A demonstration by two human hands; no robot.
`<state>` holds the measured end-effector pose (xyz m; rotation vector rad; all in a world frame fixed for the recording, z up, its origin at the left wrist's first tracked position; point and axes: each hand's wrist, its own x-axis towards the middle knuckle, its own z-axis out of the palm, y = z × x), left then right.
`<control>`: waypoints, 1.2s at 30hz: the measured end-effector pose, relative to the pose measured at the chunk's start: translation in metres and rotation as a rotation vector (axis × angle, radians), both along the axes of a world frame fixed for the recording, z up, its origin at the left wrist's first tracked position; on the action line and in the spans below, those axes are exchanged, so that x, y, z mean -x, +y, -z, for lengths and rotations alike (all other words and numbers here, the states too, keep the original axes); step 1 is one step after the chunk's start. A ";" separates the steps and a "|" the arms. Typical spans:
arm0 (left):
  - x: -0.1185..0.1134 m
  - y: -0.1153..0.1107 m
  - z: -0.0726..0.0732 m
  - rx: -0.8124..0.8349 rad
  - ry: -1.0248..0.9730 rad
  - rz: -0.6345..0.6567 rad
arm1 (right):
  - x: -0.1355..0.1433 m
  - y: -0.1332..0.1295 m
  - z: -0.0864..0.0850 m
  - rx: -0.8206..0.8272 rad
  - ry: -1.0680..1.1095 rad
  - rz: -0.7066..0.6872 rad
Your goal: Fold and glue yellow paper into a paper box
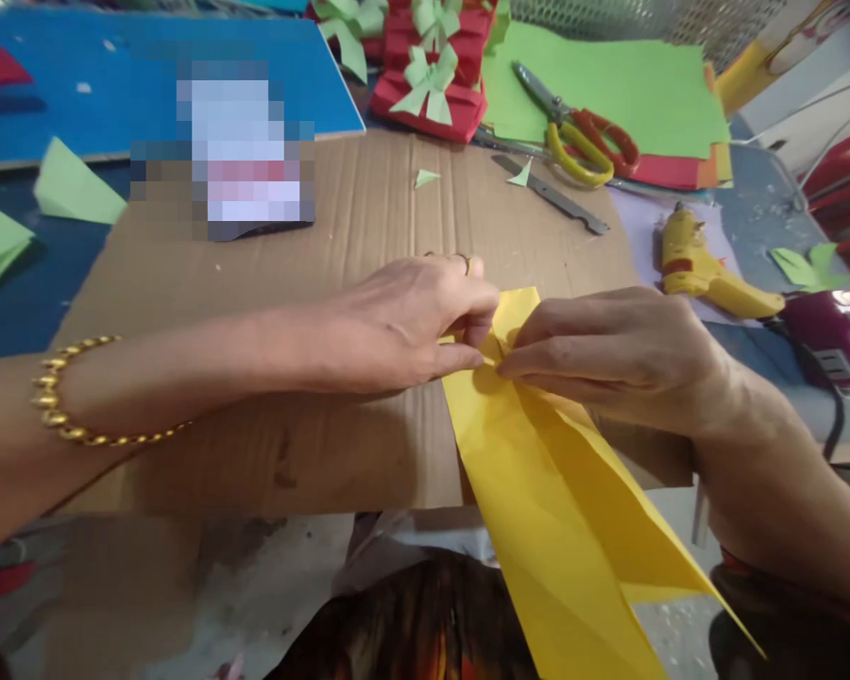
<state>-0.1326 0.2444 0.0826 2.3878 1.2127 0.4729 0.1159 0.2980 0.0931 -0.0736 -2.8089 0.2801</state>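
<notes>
A folded sheet of yellow paper [538,491] runs from the cardboard down over the table's front edge toward my lap, its lower part standing open in two layers. My left hand [432,302], fingers curled, grips the paper near its far end. Right beside it, my right hand [609,354] pinches the same end between thumb and fingers. The fingertips of both hands almost meet at a crease, and they partly hide the folds there.
Under my hands lies a cardboard sheet [312,236]. Scissors [573,132], a metal blade [552,198] and a yellow glue gun [708,269] lie toward the right. Green paper [609,85] and red boxes with pale green bows [432,85] stand behind. A blue board [113,57] is at left.
</notes>
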 end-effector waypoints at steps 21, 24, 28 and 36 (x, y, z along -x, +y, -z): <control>-0.011 0.000 -0.004 0.017 0.018 -0.095 | 0.000 -0.018 0.004 -0.137 0.087 0.098; -0.013 0.001 -0.006 0.025 0.028 -0.105 | 0.000 -0.020 0.004 -0.154 0.084 0.112; -0.016 0.003 -0.008 0.068 0.055 -0.124 | 0.001 -0.020 0.004 -0.186 0.089 0.112; -0.014 0.005 -0.004 0.050 0.014 -0.121 | 0.005 -0.020 0.004 -0.145 0.081 0.101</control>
